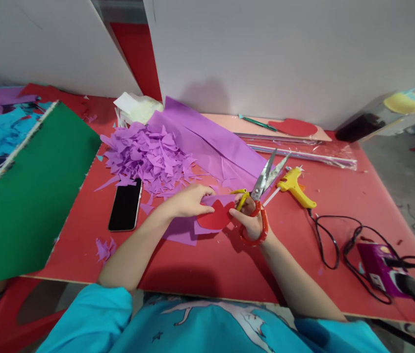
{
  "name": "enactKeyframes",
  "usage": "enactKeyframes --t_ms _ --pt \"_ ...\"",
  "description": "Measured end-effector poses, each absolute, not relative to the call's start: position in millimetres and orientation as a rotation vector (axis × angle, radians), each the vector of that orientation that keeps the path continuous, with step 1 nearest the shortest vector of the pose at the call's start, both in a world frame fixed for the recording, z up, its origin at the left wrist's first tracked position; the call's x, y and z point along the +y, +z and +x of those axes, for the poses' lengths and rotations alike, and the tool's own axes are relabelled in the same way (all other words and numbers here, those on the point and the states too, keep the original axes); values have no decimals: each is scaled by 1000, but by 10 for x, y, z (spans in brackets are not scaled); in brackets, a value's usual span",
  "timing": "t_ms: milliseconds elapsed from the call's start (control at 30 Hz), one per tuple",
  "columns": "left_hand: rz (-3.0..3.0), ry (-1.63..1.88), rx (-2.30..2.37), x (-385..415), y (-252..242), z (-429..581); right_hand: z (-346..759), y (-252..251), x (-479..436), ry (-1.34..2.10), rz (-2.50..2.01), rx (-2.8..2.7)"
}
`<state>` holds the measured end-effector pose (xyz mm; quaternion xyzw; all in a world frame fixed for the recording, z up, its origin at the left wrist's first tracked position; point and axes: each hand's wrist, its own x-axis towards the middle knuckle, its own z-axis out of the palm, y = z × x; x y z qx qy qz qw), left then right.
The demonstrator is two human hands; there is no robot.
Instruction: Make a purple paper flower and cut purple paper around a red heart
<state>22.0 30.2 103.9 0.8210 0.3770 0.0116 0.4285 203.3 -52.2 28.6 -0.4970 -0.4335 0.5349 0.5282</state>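
Observation:
My left hand (189,201) rests with curled fingers on a sheet of purple paper (183,230), pinching it together with a red heart-shaped template (217,218) that lies on top. My right hand (249,220) grips scissors (262,189) with red and yellow handles. The blades stand apart and point up and to the right, away from the paper. Both hands meet at the middle of the red table (200,267).
A heap of purple paper scraps (148,157) and large purple sheets (211,142) lie behind my hands. A black phone (125,205) lies at the left, next to a green board (27,196). A yellow glue gun (296,185) with its black cable (334,245) and a purple socket block (380,267) lies at the right.

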Motion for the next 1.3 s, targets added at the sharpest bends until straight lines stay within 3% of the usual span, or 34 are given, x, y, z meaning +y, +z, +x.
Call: enactKeyframes --t_ms 533,700,867,1300 --pt "2052 121 860 237 925 321 2055 389 -542 1003 -1460 -1366" --pt "1766 560 1052 216 880 368 2045 295 -534 1145 -1255 -1175" --pt "1378 889 1072 113 760 499 2051 298 -528 978 -1286 -1177" --pt "1485 828 1011 176 781 449 2151 359 -514 904 -1592 -1276"
